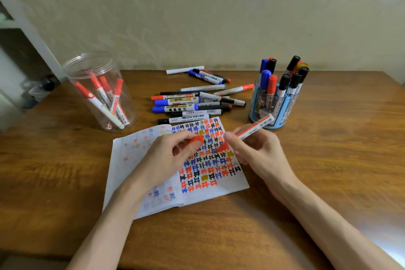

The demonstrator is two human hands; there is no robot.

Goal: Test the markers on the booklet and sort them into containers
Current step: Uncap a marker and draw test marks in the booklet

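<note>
Holding an uncapped red marker (252, 128) over the open booklet (230, 184).
The right hand (259, 151) grips the marker's barrel, while the left hand (166, 158) pinches its red cap (197, 139). Loose markers (192, 103) lie on the table (328, 160) beyond the booklet, between a clear jar (98, 85) of red markers and a blue holder (271, 105).

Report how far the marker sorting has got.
Done: red markers in the clear jar, mixed colours in the blue holder, booklet full of test marks. In hand: right hand grips an uncapped red marker, left hand pinches its cap. Left: the loose pile behind.
</note>
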